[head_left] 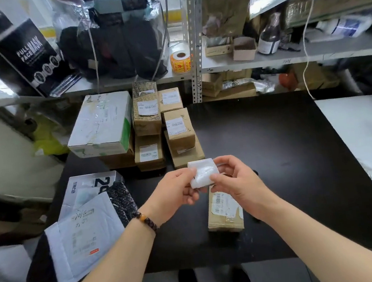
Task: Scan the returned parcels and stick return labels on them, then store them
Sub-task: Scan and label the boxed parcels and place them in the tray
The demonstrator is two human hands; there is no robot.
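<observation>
fingers (pixel 225 162) of both hands curled narrow round a small white packet (pixel 203 172), centre of frame, held in the air over the table (pixel 285 153). left hand (pixel 174 191) pinches its left edge, right hand (pixel 238 181) its right edge, thumb on the face. packet looks like foam or bubble wrap: likely light and soft, gives under pressure; contents hidden, maybe fragile; the film may be slippery. best taken by the edges, flat face left free for a label. just below it, lower centre, a brown parcel (pixel 224 212) lies on the table, label up, stiff-looking. upper left of centre, stacked labelled boxes (pixel 148 126). orange label roll (pixel 180 61) on the shelf (pixel 286 58) above.
</observation>
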